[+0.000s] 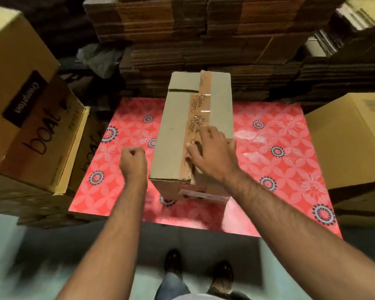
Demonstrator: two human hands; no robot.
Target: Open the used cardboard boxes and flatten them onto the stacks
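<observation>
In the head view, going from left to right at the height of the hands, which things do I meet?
boat boxes → left hand, fist beside the box → taped box → right hand, resting on the tape → plain box. All stand around or on the red patterned sheet.

The right hand (pixel 212 154) covers the near part of the tape (pixel 198 118) on the cardboard box (pixel 173 135), so some of the writing there cannot be read. The box hides the middle of the red mat (pixel 268 148). Its near side is blurry. The left hand (pixel 133 162) is curled up, and its fingertips cannot be seen. The floor (pixel 30 245) and the shoes (pixel 172 259) look smeared. The stacks of flat cardboard (pixel 204 40) at the far end are cut off by the top edge. The big box (pixel 344 139) on the right runs off the picture.
</observation>
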